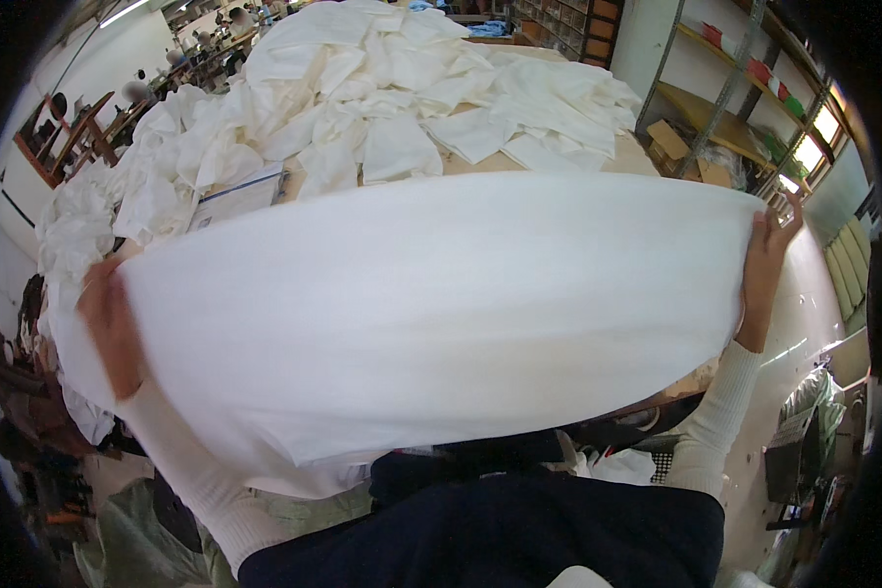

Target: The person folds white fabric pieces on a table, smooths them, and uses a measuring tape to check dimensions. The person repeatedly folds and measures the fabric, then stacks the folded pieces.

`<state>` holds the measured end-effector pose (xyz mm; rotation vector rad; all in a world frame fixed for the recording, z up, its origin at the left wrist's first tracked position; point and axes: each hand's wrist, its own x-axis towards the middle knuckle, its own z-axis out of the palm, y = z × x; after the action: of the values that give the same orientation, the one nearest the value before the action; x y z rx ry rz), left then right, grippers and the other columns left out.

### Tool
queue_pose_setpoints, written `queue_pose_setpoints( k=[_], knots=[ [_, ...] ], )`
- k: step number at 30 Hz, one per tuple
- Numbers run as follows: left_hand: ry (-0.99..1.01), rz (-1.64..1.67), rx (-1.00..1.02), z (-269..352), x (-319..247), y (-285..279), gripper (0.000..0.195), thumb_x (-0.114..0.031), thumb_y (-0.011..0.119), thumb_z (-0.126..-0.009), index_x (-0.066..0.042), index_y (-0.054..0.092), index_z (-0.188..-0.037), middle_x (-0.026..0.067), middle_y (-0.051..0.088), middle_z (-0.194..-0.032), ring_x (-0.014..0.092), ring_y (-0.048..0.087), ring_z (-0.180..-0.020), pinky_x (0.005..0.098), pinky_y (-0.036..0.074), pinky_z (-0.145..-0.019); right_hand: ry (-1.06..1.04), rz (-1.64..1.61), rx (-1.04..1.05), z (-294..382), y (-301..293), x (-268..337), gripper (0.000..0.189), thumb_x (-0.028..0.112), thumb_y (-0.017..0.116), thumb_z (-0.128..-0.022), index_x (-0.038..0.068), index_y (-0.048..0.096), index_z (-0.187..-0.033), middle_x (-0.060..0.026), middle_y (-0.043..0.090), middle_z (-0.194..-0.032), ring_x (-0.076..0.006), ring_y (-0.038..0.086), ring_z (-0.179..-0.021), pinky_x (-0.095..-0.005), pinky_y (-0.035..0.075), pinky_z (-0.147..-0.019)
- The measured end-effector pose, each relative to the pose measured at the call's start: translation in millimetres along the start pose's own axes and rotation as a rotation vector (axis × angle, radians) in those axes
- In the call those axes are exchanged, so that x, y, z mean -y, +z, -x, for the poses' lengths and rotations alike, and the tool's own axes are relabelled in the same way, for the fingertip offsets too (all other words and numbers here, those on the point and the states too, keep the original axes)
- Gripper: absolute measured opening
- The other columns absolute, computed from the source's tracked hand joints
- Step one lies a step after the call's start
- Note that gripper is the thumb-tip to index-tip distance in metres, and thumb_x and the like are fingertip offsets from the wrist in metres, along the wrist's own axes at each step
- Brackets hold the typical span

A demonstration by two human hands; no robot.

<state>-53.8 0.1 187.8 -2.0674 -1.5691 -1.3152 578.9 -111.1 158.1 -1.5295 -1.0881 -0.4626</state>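
Observation:
A wide piece of white fabric (441,309) is stretched between my two hands across the front of the table. My left hand (110,323), blurred, grips its left end. At the upper right corner, my right hand (768,253) pinches the edge, with some fingers raised off the cloth. The fabric's near edge hangs toward my dark apron (485,522), and it covers most of the tabletop beneath. Behind it lies a large loose heap of white cloth pieces (411,95).
A clear plastic packet with a blue edge (242,195) lies left of centre. Metal shelving (720,95) with a cardboard box (669,143) stands at the right. A dark basket (790,456) sits lower right. Several people (239,26) are in the far left background. A green sack (143,536) lies lower left.

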Motion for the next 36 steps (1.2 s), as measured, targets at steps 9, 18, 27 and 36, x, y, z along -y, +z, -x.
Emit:
queue_pose_setpoints(
  k=[9,18,27,36],
  knots=[
    [-0.049,0.247,0.634,61.8,73.1,260.3,0.015,-0.015,0.055,-0.080,-0.012,0.059,-0.095,0.0071,0.059,-0.094,0.026,0.052,-0.097,0.0422,0.033,-0.088,0.198,0.477,0.529,79.3,58.8,-176.4,0.052,0.000,0.041,-0.088,0.022,0.029,-0.134,-0.0174,0.059,-0.105,-0.0310,0.056,-0.102,-0.0518,0.034,-0.091],
    [0.286,0.367,0.719,78.8,-92.8,174.6,0.035,-0.026,0.065,-0.078,-0.013,0.057,-0.109,0.0091,0.052,-0.114,0.030,0.044,-0.111,0.0428,0.033,-0.094,0.045,0.463,0.422,87.5,54.7,-204.7,0.046,0.006,0.041,-0.091,0.022,0.031,-0.132,-0.0124,0.060,-0.091,-0.0277,0.057,-0.093,-0.0559,0.034,-0.089],
    [0.473,-0.243,1.037,140.0,-106.9,110.0,0.062,-0.027,0.069,-0.075,-0.025,0.043,-0.131,0.0052,0.039,-0.135,0.029,0.040,-0.118,0.0523,0.026,-0.099,0.137,0.454,0.452,83.6,54.6,-193.9,0.047,0.006,0.043,-0.090,0.021,0.031,-0.132,-0.0133,0.058,-0.096,-0.0306,0.057,-0.093,-0.0542,0.035,-0.089],
    [0.089,0.146,0.585,66.1,43.3,223.8,0.028,-0.014,0.059,-0.081,-0.011,0.061,-0.109,0.0117,0.058,-0.107,0.028,0.052,-0.098,0.0356,0.040,-0.088,0.211,0.439,0.511,81.5,60.6,-194.0,0.045,0.008,0.042,-0.091,0.020,0.030,-0.132,-0.0140,0.057,-0.101,-0.0295,0.055,-0.098,-0.0508,0.036,-0.086]
  ],
)
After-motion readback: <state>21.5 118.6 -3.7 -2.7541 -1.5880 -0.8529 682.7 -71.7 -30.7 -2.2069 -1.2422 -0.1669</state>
